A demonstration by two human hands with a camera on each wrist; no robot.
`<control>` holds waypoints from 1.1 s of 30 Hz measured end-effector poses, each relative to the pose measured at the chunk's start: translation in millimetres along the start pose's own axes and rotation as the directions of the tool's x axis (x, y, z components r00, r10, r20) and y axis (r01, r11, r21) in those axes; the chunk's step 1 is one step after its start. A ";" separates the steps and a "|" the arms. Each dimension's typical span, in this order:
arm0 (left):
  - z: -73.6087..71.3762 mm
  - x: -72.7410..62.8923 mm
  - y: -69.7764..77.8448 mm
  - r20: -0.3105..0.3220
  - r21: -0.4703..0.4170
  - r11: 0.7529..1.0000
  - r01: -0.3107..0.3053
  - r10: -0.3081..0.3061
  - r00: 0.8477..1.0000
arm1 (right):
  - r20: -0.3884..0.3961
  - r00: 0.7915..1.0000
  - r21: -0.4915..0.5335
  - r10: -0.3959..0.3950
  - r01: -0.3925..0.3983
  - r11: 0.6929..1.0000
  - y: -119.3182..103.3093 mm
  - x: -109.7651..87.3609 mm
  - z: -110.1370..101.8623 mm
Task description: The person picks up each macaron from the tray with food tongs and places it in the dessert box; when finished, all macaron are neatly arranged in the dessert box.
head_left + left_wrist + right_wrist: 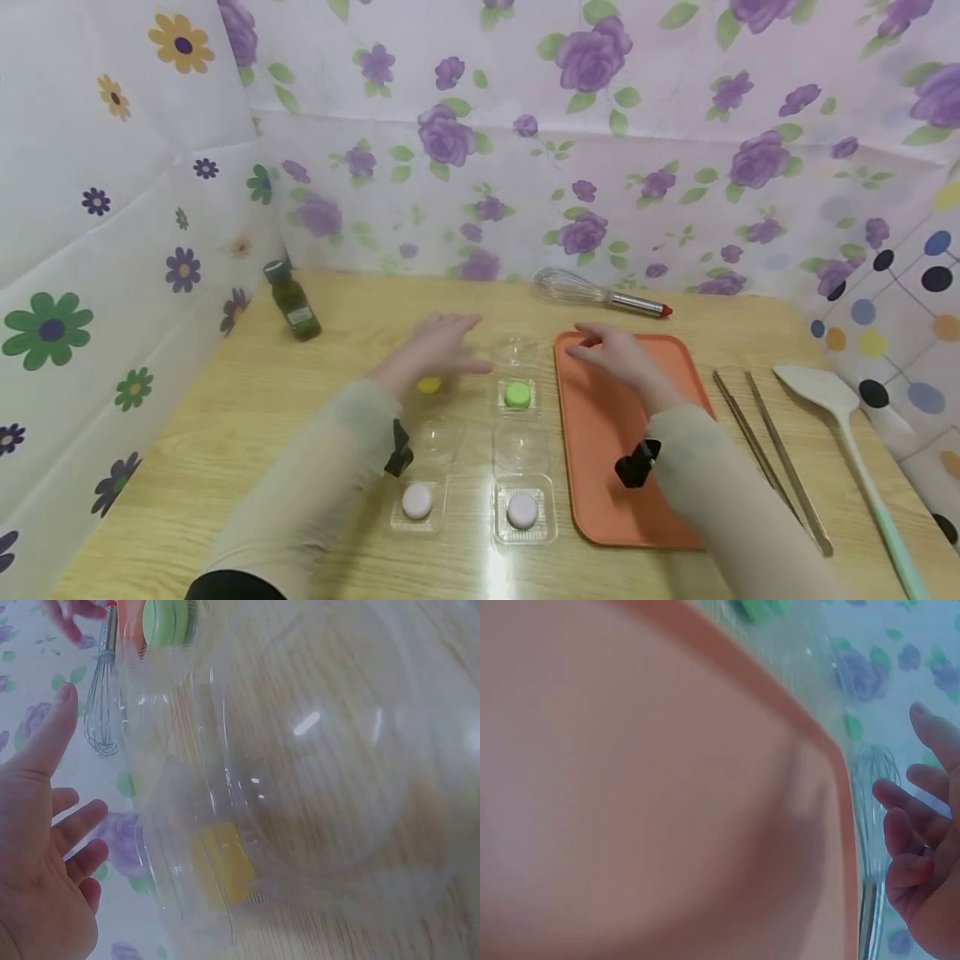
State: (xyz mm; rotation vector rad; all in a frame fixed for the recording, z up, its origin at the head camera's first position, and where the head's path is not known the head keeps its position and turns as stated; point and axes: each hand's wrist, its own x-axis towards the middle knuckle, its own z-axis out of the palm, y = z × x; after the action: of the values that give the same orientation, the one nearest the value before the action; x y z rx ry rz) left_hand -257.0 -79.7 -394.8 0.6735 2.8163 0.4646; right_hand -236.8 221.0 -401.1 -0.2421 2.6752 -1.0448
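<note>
My left hand (437,348) hovers over the back left of several open clear plastic boxes, its fingers extended and thumb spread, with nothing in it. Partly under that wrist sits a yellow macaron (429,385), seen through clear plastic as a yellow piece (223,862) in the left wrist view. A green macaron (517,395) lies in the box to its right. Nearer me, two pale macarons (417,500) sit in a clear box (553,525) each, lids folded back. Above the far end of the orange tray (600,500) hangs my right hand (617,357), fingers loosely bent and holding nothing.
A whisk (592,293) lies behind the tray along the back cloth. Metal tongs (780,458) and a spatula (843,417) with a mint handle lie at the right. At the back left there is a dark green bottle (292,304).
</note>
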 end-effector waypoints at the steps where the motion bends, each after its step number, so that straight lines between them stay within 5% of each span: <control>1: 1.0 1.8 0.5 0.003 0.002 1.000 0.001 -0.001 1.000 | 0.008 1.000 0.006 0.000 0.000 1.000 -3.4 3.6 2.7; 11: 7.8 15.9 12.3 0.035 -0.044 0.999 0.022 -0.021 0.999 | 0.028 1.000 0.008 -0.011 0.010 1.000 -19.3 29.6 21.3; 26: 18.5 22.3 22.8 0.078 -0.166 0.982 0.091 -0.079 0.994 | 0.093 0.995 0.020 -0.041 0.040 0.999 -25.8 38.0 37.8; 33: 18.0 23.9 21.7 0.041 -0.177 0.983 0.045 -0.038 0.998 | 0.009 0.998 0.020 -0.064 0.064 0.998 -26.2 38.8 39.0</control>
State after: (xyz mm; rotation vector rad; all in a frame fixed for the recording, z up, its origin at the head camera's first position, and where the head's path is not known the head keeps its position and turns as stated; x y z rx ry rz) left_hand -264.2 -45.6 -407.0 0.5800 2.7062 0.6784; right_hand -260.6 167.4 -417.8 -0.3305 2.6639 -1.0849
